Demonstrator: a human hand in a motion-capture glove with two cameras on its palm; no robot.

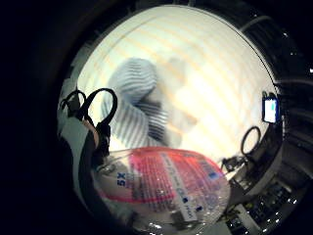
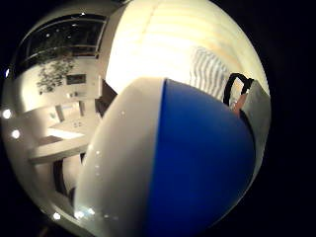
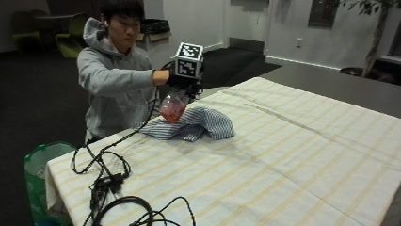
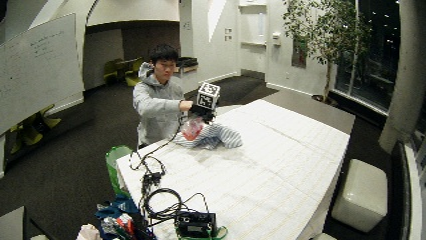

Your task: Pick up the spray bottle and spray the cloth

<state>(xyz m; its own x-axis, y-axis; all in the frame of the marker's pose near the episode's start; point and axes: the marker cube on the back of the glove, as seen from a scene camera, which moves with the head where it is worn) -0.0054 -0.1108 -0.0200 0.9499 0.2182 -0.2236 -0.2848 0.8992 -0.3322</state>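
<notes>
A person stands at the far side of a table covered with a cream striped tablecloth. The gloved right hand grips a clear spray bottle of pink liquid and holds it in the air, tilted, just above a crumpled blue-and-white striped cloth. In the little finger side palm view the bottle's red and blue label sits close to the palm, with the striped cloth lying on the tablecloth beyond it. The bottle's blue and white head fills the thumb side palm view.
Black cables trail over the table's near left corner. A green bin stands on the floor by that corner. Bags and a black device sit below the table's near end. A white bench is at the right.
</notes>
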